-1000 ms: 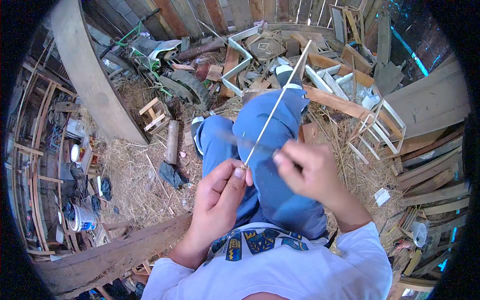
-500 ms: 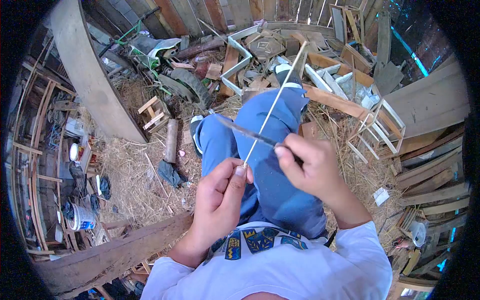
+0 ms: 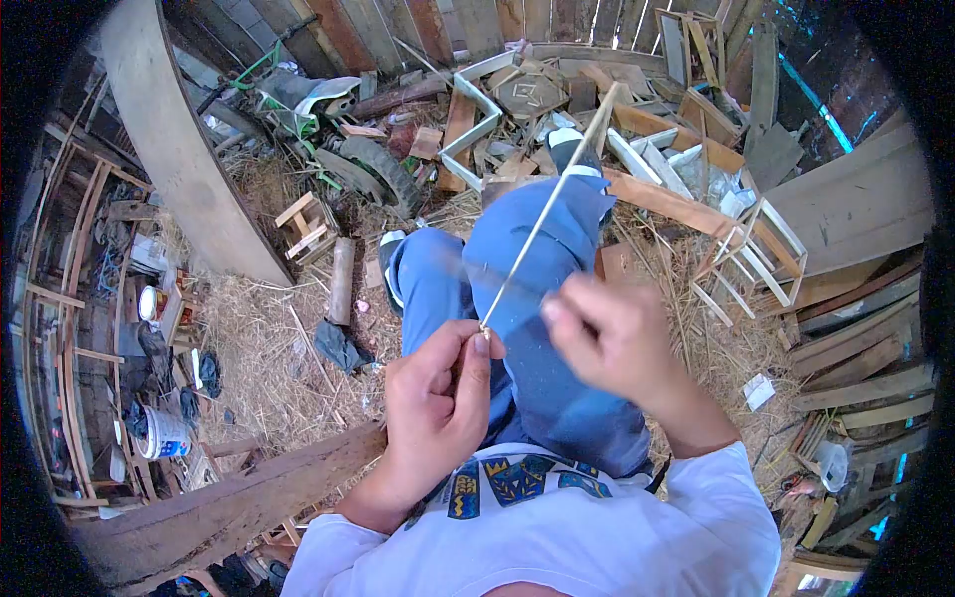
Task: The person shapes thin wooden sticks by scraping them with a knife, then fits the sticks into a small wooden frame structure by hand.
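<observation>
Head view looks down on two bent forearms reaching out from the white shirt [image 3: 597, 522] over the lap. The left hand [image 3: 438, 383] comes up from the near left, its fingers curled inward and its thumb lying along the top, pointing far; thumb and forefinger make a narrow pinch on the near end of a thin pale stick [image 3: 543, 217]. From that pinch the stick slants away to the far right, above the blue trousers [image 3: 542, 254], its far end showing in line with one of the shoes [image 3: 574, 151]. The right hand [image 3: 612, 333] reaches in from the near right with its elbow bent and forearm angled left, fingers closed in a fist around a knife [image 3: 517, 286], thumb toward the left. Hand and blade are both blurred; the blade points left across the stick's near part, and whether it touches the wood cannot be told. Near left, a thick plank [image 3: 229, 507] runs beside the left forearm; straw [image 3: 264, 328] covers the ground.
</observation>
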The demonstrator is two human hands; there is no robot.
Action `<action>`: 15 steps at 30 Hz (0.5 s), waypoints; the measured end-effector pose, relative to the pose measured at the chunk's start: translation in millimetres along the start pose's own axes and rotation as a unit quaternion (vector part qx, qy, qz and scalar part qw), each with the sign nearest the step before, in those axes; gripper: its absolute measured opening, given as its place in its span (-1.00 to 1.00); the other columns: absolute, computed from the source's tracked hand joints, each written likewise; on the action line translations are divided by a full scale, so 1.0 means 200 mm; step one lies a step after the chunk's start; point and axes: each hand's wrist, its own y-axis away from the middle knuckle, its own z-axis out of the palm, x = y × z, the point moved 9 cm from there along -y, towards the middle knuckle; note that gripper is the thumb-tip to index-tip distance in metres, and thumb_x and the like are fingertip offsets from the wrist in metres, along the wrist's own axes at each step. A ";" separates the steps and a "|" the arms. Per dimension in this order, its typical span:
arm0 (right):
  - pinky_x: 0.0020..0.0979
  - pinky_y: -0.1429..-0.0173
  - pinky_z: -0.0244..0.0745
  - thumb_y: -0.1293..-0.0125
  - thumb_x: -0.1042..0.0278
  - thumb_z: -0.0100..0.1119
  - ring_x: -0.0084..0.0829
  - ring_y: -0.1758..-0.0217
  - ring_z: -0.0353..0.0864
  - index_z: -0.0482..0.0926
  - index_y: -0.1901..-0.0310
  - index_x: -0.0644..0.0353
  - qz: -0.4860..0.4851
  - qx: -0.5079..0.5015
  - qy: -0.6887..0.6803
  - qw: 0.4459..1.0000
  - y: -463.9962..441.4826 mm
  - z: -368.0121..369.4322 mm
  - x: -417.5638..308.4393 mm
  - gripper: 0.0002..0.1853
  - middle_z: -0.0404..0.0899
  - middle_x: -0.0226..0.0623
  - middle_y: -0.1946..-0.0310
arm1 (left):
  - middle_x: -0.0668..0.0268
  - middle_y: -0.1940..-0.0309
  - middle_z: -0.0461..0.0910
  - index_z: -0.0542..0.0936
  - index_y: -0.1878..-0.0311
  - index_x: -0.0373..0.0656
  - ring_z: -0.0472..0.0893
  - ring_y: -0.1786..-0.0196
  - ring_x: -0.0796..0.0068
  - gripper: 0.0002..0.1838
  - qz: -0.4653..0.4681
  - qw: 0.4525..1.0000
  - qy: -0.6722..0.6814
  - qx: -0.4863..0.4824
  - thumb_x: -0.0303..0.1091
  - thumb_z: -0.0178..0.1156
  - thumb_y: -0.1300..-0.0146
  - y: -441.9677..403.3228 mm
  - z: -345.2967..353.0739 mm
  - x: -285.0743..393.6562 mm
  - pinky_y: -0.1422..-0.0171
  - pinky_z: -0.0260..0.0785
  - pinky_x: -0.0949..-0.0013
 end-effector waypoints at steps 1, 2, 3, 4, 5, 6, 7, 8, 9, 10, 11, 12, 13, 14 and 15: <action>-0.13 0.53 0.41 -0.43 0.20 0.32 -0.13 0.62 0.59 0.44 0.49 0.11 -0.031 -0.029 0.009 0.999 0.01 0.04 -0.04 -0.64 0.46 -0.20 0.67 | 0.46 0.34 0.62 0.65 0.13 -0.32 0.39 0.38 0.86 -0.79 0.020 0.999 -0.027 0.003 -0.46 0.07 -0.62 -0.01 0.00 0.01 0.35 0.14 0.62; -0.15 0.54 0.40 -0.44 0.21 0.31 -0.14 0.63 0.59 0.46 0.48 0.12 -0.024 -0.033 -0.003 0.999 0.03 0.06 -0.06 -0.65 0.47 -0.20 0.68 | 0.46 0.34 0.62 0.65 0.13 -0.32 0.39 0.38 0.86 -0.79 0.022 0.999 -0.028 0.002 -0.46 0.07 -0.62 -0.01 0.00 0.00 0.35 0.14 0.62; -0.15 0.54 0.40 -0.44 0.21 0.31 -0.14 0.63 0.59 0.46 0.48 0.12 -0.022 -0.031 -0.004 0.999 0.02 0.05 -0.05 -0.65 0.47 -0.20 0.68 | 0.46 0.34 0.63 0.66 0.13 -0.33 0.39 0.38 0.86 -0.80 0.036 0.999 -0.028 0.009 -0.48 0.08 -0.62 -0.01 -0.01 0.01 0.36 0.13 0.62; -0.15 0.55 0.40 -0.43 0.20 0.32 -0.14 0.64 0.58 0.47 0.47 0.11 0.005 0.007 -0.015 1.000 0.00 -0.01 0.00 -0.66 0.48 -0.21 0.68 | 0.45 0.34 0.64 0.66 0.12 -0.33 0.39 0.39 0.86 -0.81 0.047 0.998 -0.026 0.018 -0.50 0.08 -0.61 -0.01 -0.02 0.01 0.36 0.13 0.63; -0.15 0.55 0.39 -0.42 0.19 0.32 -0.13 0.65 0.58 0.48 0.45 0.10 0.031 0.044 -0.027 0.998 -0.01 -0.05 0.04 -0.67 0.48 -0.23 0.68 | 0.45 0.34 0.64 0.66 0.12 -0.33 0.39 0.39 0.86 -0.81 0.045 0.999 -0.025 0.018 -0.50 0.08 -0.61 0.00 -0.01 0.01 0.36 0.13 0.63; -0.15 0.56 0.39 -0.42 0.19 0.32 -0.13 0.65 0.57 0.48 0.46 0.10 0.022 0.076 -0.006 0.997 -0.02 -0.06 0.06 -0.68 0.48 -0.23 0.68 | 0.46 0.35 0.64 0.67 0.12 -0.33 0.40 0.40 0.86 -0.81 0.046 0.998 -0.034 0.026 -0.50 0.09 -0.60 0.00 -0.01 0.02 0.37 0.13 0.63; -0.15 0.56 0.39 -0.42 0.19 0.32 -0.13 0.65 0.57 0.48 0.46 0.10 0.020 0.077 -0.006 0.997 -0.01 -0.06 0.03 -0.68 0.48 -0.23 0.68 | 0.46 0.36 0.64 0.67 0.12 -0.34 0.40 0.41 0.86 -0.81 0.050 0.997 -0.044 0.034 -0.50 0.10 -0.60 -0.01 -0.02 0.03 0.38 0.13 0.63; -0.15 0.56 0.38 -0.43 0.22 0.31 -0.14 0.65 0.58 0.47 0.47 0.11 -0.003 0.024 -0.005 1.000 0.01 0.00 -0.02 -0.67 0.48 -0.22 0.68 | 0.46 0.36 0.64 0.67 0.12 -0.34 0.40 0.41 0.86 -0.81 0.052 0.997 -0.045 0.035 -0.50 0.10 -0.60 -0.01 -0.03 0.04 0.38 0.13 0.63; -0.15 0.56 0.37 -0.44 0.24 0.30 -0.16 0.65 0.58 0.47 0.48 0.12 -0.023 -0.027 -0.004 0.999 0.03 0.05 -0.06 -0.67 0.48 -0.20 0.68 | 0.46 0.38 0.63 0.67 0.13 -0.34 0.39 0.43 0.85 -0.81 0.065 0.996 -0.045 0.033 -0.51 0.10 -0.59 0.00 -0.03 0.05 0.39 0.13 0.62; -0.15 0.57 0.36 -0.43 0.23 0.31 -0.16 0.65 0.58 0.46 0.49 0.12 -0.038 -0.011 0.001 0.999 0.02 0.04 -0.06 -0.65 0.48 -0.20 0.68 | 0.45 0.40 0.62 0.68 0.14 -0.34 0.38 0.44 0.85 -0.81 0.077 0.996 -0.043 0.030 -0.51 0.10 -0.59 0.00 -0.03 0.06 0.41 0.13 0.61; -0.15 0.57 0.36 -0.43 0.23 0.31 -0.16 0.65 0.58 0.46 0.49 0.12 -0.036 -0.012 0.002 0.999 0.00 0.04 -0.04 -0.65 0.48 -0.20 0.68 | 0.45 0.40 0.62 0.68 0.14 -0.34 0.38 0.44 0.85 -0.81 0.076 0.996 -0.042 0.028 -0.51 0.10 -0.59 0.00 -0.02 0.06 0.41 0.13 0.61; -0.14 0.57 0.36 -0.42 0.20 0.32 -0.16 0.65 0.58 0.45 0.49 0.10 -0.002 0.038 -0.007 0.999 -0.02 -0.02 0.01 -0.65 0.47 -0.21 0.69 | 0.46 0.42 0.61 0.68 0.15 -0.34 0.38 0.46 0.85 -0.82 0.076 0.995 -0.059 0.038 -0.52 0.11 -0.58 0.00 -0.03 0.07 0.41 0.12 0.61; -0.14 0.56 0.37 -0.41 0.18 0.33 -0.16 0.66 0.57 0.45 0.49 0.09 0.029 0.088 -0.015 0.996 -0.02 -0.07 0.05 -0.64 0.46 -0.23 0.69 | 0.46 0.45 0.59 0.68 0.16 -0.34 0.37 0.47 0.84 -0.82 0.077 0.993 -0.076 0.050 -0.53 0.12 -0.57 0.00 -0.03 0.08 0.42 0.11 0.61; -0.14 0.56 0.37 -0.42 0.18 0.32 -0.16 0.65 0.56 0.44 0.49 0.09 0.016 0.036 -0.006 0.999 -0.01 -0.03 0.02 -0.63 0.46 -0.22 0.69 | 0.46 0.45 0.59 0.68 0.16 -0.34 0.37 0.47 0.84 -0.82 0.079 0.993 -0.076 0.051 -0.53 0.12 -0.57 0.00 -0.03 0.08 0.42 0.11 0.61; -0.14 0.56 0.37 -0.42 0.18 0.32 -0.16 0.65 0.56 0.44 0.49 0.09 0.014 0.039 -0.006 0.999 0.00 -0.03 0.00 -0.63 0.46 -0.22 0.69 | 0.46 0.47 0.59 0.68 0.17 -0.33 0.36 0.48 0.84 -0.83 0.094 0.991 -0.081 0.053 -0.54 0.12 -0.56 0.00 -0.03 0.07 0.43 0.11 0.60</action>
